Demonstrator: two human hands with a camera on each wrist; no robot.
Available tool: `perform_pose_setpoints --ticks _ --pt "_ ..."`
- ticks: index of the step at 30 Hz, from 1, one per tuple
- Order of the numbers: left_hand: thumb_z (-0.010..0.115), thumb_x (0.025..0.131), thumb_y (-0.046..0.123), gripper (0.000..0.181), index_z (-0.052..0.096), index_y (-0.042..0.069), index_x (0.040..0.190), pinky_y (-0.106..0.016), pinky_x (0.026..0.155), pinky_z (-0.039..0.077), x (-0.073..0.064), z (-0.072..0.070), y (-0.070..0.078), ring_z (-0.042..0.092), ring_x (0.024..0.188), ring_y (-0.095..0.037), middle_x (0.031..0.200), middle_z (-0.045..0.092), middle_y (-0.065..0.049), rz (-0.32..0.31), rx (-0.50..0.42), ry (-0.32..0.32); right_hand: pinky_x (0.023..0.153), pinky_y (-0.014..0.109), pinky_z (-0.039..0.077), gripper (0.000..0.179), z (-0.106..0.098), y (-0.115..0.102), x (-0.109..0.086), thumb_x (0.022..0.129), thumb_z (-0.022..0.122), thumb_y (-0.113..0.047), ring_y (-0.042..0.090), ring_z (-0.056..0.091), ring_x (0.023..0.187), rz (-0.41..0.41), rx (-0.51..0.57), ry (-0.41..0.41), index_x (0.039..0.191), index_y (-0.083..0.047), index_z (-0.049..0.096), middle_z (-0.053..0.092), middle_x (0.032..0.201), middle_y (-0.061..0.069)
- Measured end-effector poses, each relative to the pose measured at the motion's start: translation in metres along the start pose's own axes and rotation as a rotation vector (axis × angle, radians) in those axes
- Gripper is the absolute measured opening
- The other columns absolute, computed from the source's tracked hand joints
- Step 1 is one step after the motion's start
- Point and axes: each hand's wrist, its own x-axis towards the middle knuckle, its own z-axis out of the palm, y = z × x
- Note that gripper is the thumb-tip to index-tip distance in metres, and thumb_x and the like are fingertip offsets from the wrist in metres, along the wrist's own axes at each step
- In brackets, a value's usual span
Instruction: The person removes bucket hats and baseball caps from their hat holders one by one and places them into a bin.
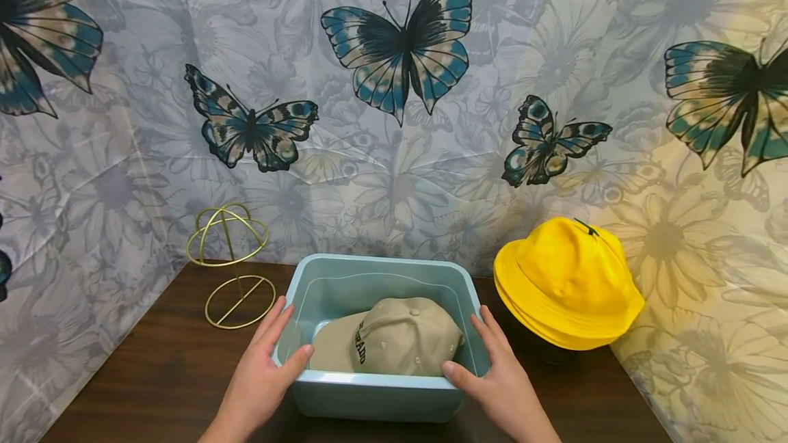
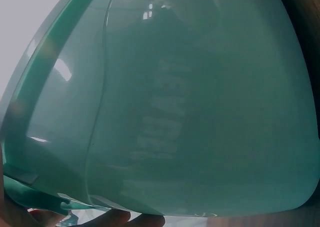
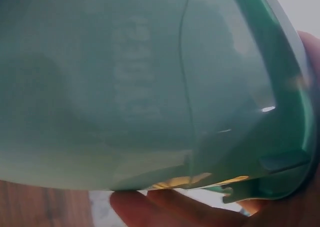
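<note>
A light blue-green plastic bin [image 1: 378,398] stands on the dark wooden table, and inside it lies a beige baseball cap [image 1: 409,337] with dark lettering, brim toward the left. My left hand [image 1: 261,368] holds the bin's left front corner, thumb over the rim and fingers along the outer side. At the right front corner my right hand [image 1: 501,378] grips the bin the same way. Close up, the left wrist view shows the bin's outer wall [image 2: 210,112] with fingertips [image 2: 112,218] at its edge. Fingers [image 3: 135,207] also touch the wall in the right wrist view.
A gold wire hat stand [image 1: 240,301] is on the table to the bin's left. Several stacked yellow bucket hats [image 1: 569,286] sit at the right, their support mostly hidden. Behind the table [image 1: 141,368] hangs a butterfly-print cloth [image 1: 400,176].
</note>
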Motion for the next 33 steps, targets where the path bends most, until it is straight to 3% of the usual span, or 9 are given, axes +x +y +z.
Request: perform_pose_setpoints --ticks 7,11,15,21,23,24,27,31,33 --pt "0.074 0.091 0.032 0.072 0.044 0.003 0.150 -0.065 0.105 0.029 0.000 -0.002 -0.002 0.027 0.144 -0.037 0.161 0.027 -0.007 -0.025 0.012 -0.021 0.100 0.065 0.036 0.100 -0.015 0.003 -0.008 0.083 0.075 -0.056 0.043 0.029 0.141 -0.004 -0.065 0.044 0.159 -0.016 0.025 0.004 0.165 0.013" --pt "0.074 0.091 0.035 0.073 0.043 0.004 0.150 -0.065 0.104 0.030 -0.001 -0.003 -0.002 0.028 0.143 -0.037 0.161 0.026 -0.007 -0.036 0.019 -0.027 0.097 0.064 0.040 0.101 -0.042 0.012 -0.012 0.086 0.075 -0.051 0.048 0.045 0.130 0.000 -0.105 0.124 0.160 -0.012 0.020 0.004 0.163 0.021" --pt "0.074 0.091 0.034 0.073 0.043 0.004 0.150 -0.064 0.104 0.031 0.000 -0.003 -0.002 0.029 0.143 -0.037 0.161 0.027 -0.008 -0.027 0.019 -0.022 0.095 0.067 0.038 0.098 -0.073 0.023 -0.018 0.089 0.073 -0.047 0.054 0.046 0.125 0.023 -0.132 0.225 0.160 -0.007 0.018 0.005 0.162 0.025" --pt "0.074 0.091 0.033 0.073 0.043 0.004 0.150 -0.064 0.104 0.031 -0.001 -0.002 -0.001 0.030 0.142 -0.037 0.161 0.027 -0.008 -0.021 0.016 -0.025 0.076 0.040 0.057 0.097 -0.117 0.043 -0.023 0.091 0.074 -0.039 0.059 0.044 0.122 0.083 -0.118 0.356 0.161 -0.010 0.014 0.007 0.161 0.029" --pt "0.074 0.091 0.033 0.073 0.044 0.004 0.150 -0.064 0.104 0.031 -0.001 -0.002 -0.001 0.030 0.142 -0.037 0.161 0.027 -0.008 -0.021 0.016 -0.025 0.074 0.039 0.056 0.099 -0.130 0.047 -0.023 0.091 0.074 -0.038 0.060 0.041 0.124 0.097 -0.113 0.375 0.162 -0.015 0.009 0.005 0.161 0.026" --pt "0.074 0.091 0.033 0.073 0.044 0.004 0.150 -0.064 0.104 0.031 -0.001 -0.002 -0.001 0.030 0.142 -0.037 0.161 0.027 -0.007 -0.020 0.016 -0.025 0.080 0.049 0.054 0.101 -0.135 0.048 -0.023 0.091 0.074 -0.038 0.060 0.039 0.125 0.102 -0.111 0.380 0.162 -0.018 0.005 0.002 0.162 0.025" --pt "0.073 0.091 0.034 0.073 0.043 0.004 0.150 -0.064 0.103 0.032 -0.001 -0.002 -0.001 0.031 0.142 -0.037 0.161 0.027 -0.006 -0.021 0.016 -0.026 0.076 0.037 0.055 0.103 -0.148 0.050 -0.020 0.090 0.075 -0.039 0.060 0.037 0.127 0.105 -0.120 0.406 0.161 -0.024 0.002 0.000 0.162 0.024" --pt "0.073 0.091 0.036 0.074 0.043 0.004 0.150 -0.065 0.104 0.031 -0.001 -0.002 -0.001 0.030 0.143 -0.036 0.161 0.026 -0.004 -0.036 0.014 -0.029 0.058 0.009 0.040 0.104 -0.164 0.054 -0.013 0.089 0.075 -0.039 0.060 0.034 0.128 0.099 -0.095 0.401 0.160 -0.030 0.000 -0.005 0.162 0.021" --pt "0.074 0.090 0.036 0.074 0.043 0.004 0.151 -0.064 0.104 0.031 -0.001 -0.001 -0.002 0.029 0.143 -0.034 0.161 0.026 -0.003 -0.043 0.011 -0.029 0.057 0.009 0.041 0.103 -0.171 0.056 -0.008 0.090 0.075 -0.039 0.061 0.032 0.128 0.103 -0.073 0.379 0.159 -0.034 -0.001 -0.008 0.162 0.021"
